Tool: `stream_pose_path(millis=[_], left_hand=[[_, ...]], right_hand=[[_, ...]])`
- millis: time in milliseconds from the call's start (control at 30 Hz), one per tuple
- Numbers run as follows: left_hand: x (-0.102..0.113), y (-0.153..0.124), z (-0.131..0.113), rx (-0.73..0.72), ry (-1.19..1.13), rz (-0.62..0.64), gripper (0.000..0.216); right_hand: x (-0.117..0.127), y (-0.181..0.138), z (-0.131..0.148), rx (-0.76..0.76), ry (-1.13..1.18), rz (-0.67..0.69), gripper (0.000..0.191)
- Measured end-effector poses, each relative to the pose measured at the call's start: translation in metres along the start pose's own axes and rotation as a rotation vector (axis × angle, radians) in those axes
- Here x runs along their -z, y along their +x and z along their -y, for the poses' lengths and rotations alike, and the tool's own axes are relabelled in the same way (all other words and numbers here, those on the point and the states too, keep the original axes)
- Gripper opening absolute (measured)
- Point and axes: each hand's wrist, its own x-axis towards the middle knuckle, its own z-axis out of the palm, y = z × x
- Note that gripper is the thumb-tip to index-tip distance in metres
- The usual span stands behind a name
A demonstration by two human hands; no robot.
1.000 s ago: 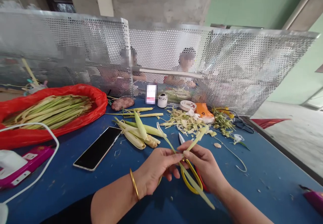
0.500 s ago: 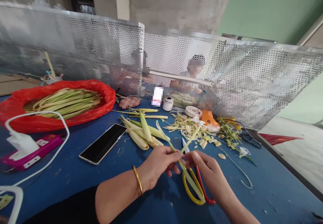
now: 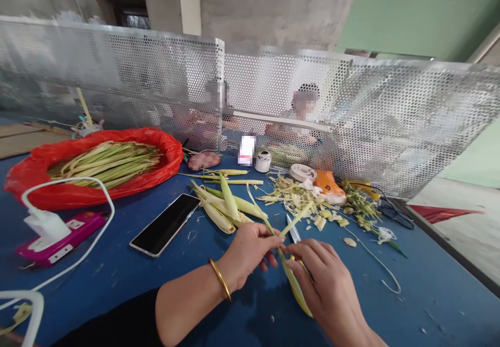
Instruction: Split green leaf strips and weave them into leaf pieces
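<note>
1. Blue tabletop [image 3: 117,284] with a perforated metal screen [image 3: 156,76] behind it. A phone [image 3: 166,224] and trimmings [image 3: 289,196] lie close by.
2. Left hand [image 3: 250,250] pinches a leaf strip [image 3: 289,276], held just above the tabletop.
3. Right hand [image 3: 326,279] curls over the strip's lower end and the scissors [image 3: 292,230]. Cannot tell if it's actually gripping.
4. Risk: the blade tip is right beside the left fingertips. A slip could nick them or tear the thin strip.

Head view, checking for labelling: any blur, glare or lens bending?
Head view: even light, faint shadows under the left hand and right hand; the perforated screen bows from the wide lens; hands and leaf strip sharp; no glare on the phone.
</note>
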Motion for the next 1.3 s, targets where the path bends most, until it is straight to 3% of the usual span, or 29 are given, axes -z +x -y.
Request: stream_pose_path(millis=[100, 200, 333, 400, 500, 567, 767, 867, 933, 1067, 1167, 1300], left_hand=[[-0.001, -0.009, -0.004, 0.014, 0.067, 0.176, 0.029], [-0.006, -0.018, -0.001, -0.008, 0.226, 0.295, 0.037], [-0.014, -0.027, 0.006, 0.004, 0.341, 0.374, 0.033], [-0.017, -0.028, 0.007, 0.059, 0.351, 0.396, 0.030], [-0.017, -0.028, 0.006, 0.160, 0.329, 0.461, 0.027], [-0.014, -0.028, 0.005, 0.216, 0.280, 0.518, 0.024], [-0.009, -0.025, 0.002, 0.278, 0.238, 0.587, 0.023], [-0.007, -0.021, 0.001, 0.233, 0.170, 0.550, 0.028], [-0.004, -0.015, 0.000, 0.172, 0.090, 0.448, 0.034], [0.001, -0.005, -0.004, 0.199, -0.109, 0.267, 0.048], [0.004, -0.003, -0.006, 0.211, -0.116, 0.280, 0.045], [0.002, -0.007, -0.007, 0.138, 0.038, 0.315, 0.028]], right_hand=[[0.011, 0.004, -0.004, -0.031, -0.102, -0.145, 0.017], [0.015, 0.007, -0.004, -0.113, -0.077, -0.087, 0.017], [0.009, 0.007, 0.003, -0.383, 0.382, 0.180, 0.028], [0.006, 0.007, 0.005, -0.595, 0.683, 0.215, 0.032], [0.006, 0.009, 0.002, -0.861, 1.030, 0.138, 0.034], [0.008, 0.011, -0.001, -0.951, 1.166, 0.070, 0.036], [0.011, 0.017, -0.007, -0.981, 1.272, -0.078, 0.038], [0.012, 0.017, -0.011, -0.944, 1.204, -0.107, 0.037], [0.014, 0.017, -0.015, -0.845, 1.008, -0.099, 0.042], [0.021, 0.016, -0.023, -0.365, 0.300, 0.046, 0.032], [0.021, 0.016, -0.025, -0.060, -0.101, 0.120, 0.034], [0.013, 0.015, -0.026, 0.016, -0.243, 0.100, 0.041]])
